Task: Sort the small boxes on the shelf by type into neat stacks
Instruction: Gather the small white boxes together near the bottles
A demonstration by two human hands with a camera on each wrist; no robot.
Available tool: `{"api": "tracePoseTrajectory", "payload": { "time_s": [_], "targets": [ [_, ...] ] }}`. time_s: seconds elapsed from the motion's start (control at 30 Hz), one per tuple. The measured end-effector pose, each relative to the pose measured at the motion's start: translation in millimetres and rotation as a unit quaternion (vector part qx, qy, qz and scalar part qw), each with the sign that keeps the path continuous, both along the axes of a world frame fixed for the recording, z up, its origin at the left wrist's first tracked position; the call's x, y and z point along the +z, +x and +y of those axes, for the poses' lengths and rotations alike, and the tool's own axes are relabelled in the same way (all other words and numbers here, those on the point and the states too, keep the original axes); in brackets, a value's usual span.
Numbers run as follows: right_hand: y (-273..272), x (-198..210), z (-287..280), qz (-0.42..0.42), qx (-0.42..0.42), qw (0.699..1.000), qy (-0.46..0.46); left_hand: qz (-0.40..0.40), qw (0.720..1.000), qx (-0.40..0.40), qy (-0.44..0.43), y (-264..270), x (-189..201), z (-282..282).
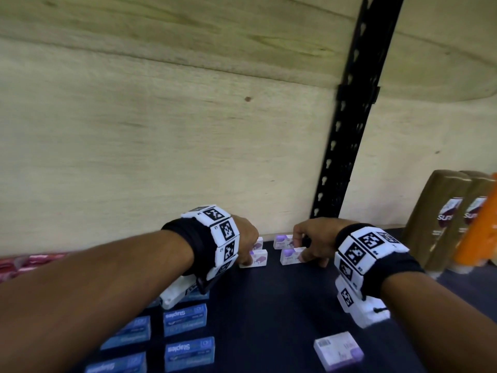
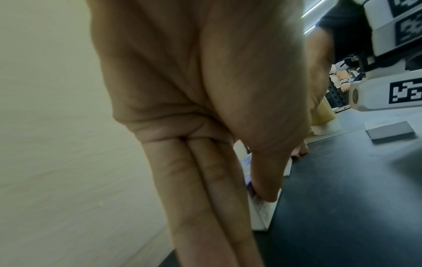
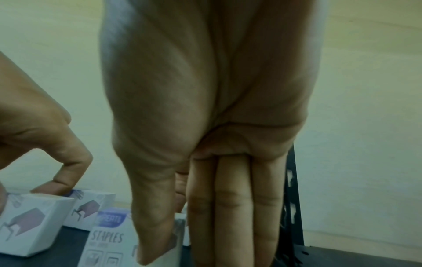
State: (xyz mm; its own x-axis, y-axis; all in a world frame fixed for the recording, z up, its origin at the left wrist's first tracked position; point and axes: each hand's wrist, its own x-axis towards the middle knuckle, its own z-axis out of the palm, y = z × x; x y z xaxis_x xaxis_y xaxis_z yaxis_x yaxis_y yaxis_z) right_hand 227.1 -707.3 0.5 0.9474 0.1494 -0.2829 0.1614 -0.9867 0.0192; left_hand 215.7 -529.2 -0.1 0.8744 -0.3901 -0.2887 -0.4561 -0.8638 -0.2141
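Four white-and-purple staples boxes stand in two pairs at the back of the dark shelf [image 1: 271,305]. My left hand [image 1: 248,261] pinches the front left box [image 1: 259,261] between its thumb [image 2: 267,195] and the fingers behind it; the same box shows in the left wrist view [image 2: 262,218] and the right wrist view [image 3: 32,222]. My right hand [image 1: 302,255] grips the front right box [image 1: 290,256], thumb [image 3: 155,234] on its "STAPLES" face [image 3: 107,238]. One box stands behind each [image 1: 258,243] [image 1: 282,241]. Several blue Staples boxes [image 1: 185,319] lie at the lower left.
Another white-and-purple box [image 1: 338,351] lies flat near the front right. Brown bottles [image 1: 441,216] and an orange one [image 1: 481,230] stand at the right. A black slotted upright [image 1: 349,130] rises behind my right hand. Pink packs [image 1: 27,262] lie far left. Plywood backs the shelf.
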Motion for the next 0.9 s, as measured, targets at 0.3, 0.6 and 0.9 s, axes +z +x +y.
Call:
{"api": "tracePoseTrajectory", "payload": {
  "time_s": [0.3, 0.6, 0.9],
  "targets": [
    [-1, 1, -1, 0.004, -0.007, 1.0, 0.015, -0.001, 1.0, -0.001, -0.012, -3, 0, -1],
    [-15, 5, -11, 0.026, -0.045, 0.999, 0.016, -0.048, 0.999, 0.017, -0.018, -5, -7, -3],
    [-33, 16, -35, 0.088, -0.034, 0.993, -0.068, -0.081, 0.994, -0.054, -0.041, -28, 28, -10]
  ]
}}
